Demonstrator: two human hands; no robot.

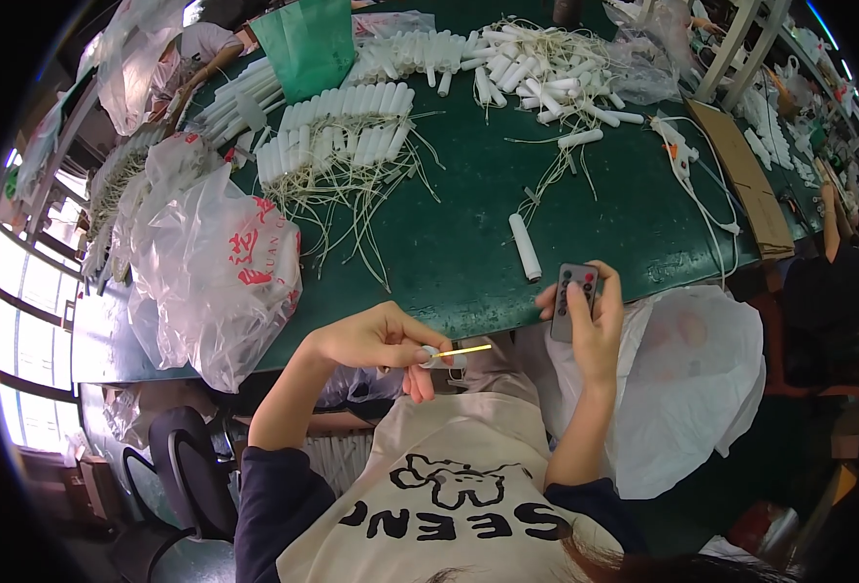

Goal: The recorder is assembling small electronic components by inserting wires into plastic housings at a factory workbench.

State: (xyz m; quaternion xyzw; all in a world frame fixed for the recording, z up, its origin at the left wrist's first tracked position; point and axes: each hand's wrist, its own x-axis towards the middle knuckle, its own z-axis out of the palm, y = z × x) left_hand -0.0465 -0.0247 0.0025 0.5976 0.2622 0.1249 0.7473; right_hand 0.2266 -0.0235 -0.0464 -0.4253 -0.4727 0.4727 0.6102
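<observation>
My left hand [376,338] pinches a small white tube-shaped piece [446,361] in front of my apron. A thin yellow strip [468,350] glows along it, pointing right. Whether strip and white piece are one part I cannot tell. In my right hand [600,335] is a small dark grey remote control [562,319], held upright at the table's edge with my thumb over its buttons. Just beyond it a white tube [524,246] lies on the green table [449,253], with thin wires running from its far end.
Rows of white tubes with pale wires [337,136] lie at the far left, and a loose heap of tubes [546,73] at the back. A plastic bag [216,262] sits left; a white sack [687,389] hangs at right. A white cable [716,204] lies near cardboard [745,185].
</observation>
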